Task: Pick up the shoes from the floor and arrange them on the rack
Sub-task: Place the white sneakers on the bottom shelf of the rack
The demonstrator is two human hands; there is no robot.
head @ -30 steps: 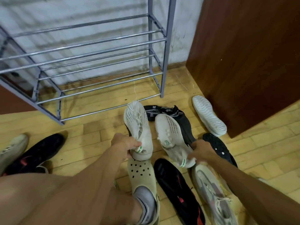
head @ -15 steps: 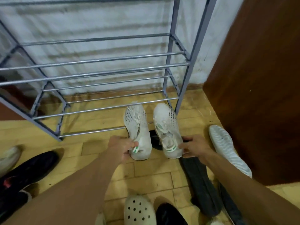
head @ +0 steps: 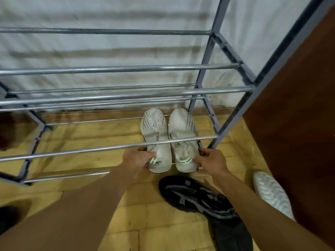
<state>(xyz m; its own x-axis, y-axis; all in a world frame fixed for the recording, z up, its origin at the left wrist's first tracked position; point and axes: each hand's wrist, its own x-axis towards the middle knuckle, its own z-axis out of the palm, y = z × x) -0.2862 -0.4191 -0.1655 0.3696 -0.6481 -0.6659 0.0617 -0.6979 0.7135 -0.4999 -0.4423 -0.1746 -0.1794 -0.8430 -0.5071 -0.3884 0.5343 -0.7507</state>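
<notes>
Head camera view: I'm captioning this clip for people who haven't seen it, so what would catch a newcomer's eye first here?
First, the pair of white sneakers side by side on the bottom tier at the right end of the grey metal rack, toes toward the wall, the left hand and right hand gripping their heels. Next, a black shoe on the wooden floor just behind them.

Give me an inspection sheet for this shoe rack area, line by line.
Surface: wooden floor, bare planks under the rack.
Job's things: two white sneakers side by side, toes to the wall, on the metal rack at its lowest tier.
Clutter: black sneaker and white shoe on the floor.
Grippers: left hand holds the left sneaker's heel; right hand holds the right one's.
Cables: nothing seen.
Surroundings: white wall behind; brown wooden panel at right.
</notes>
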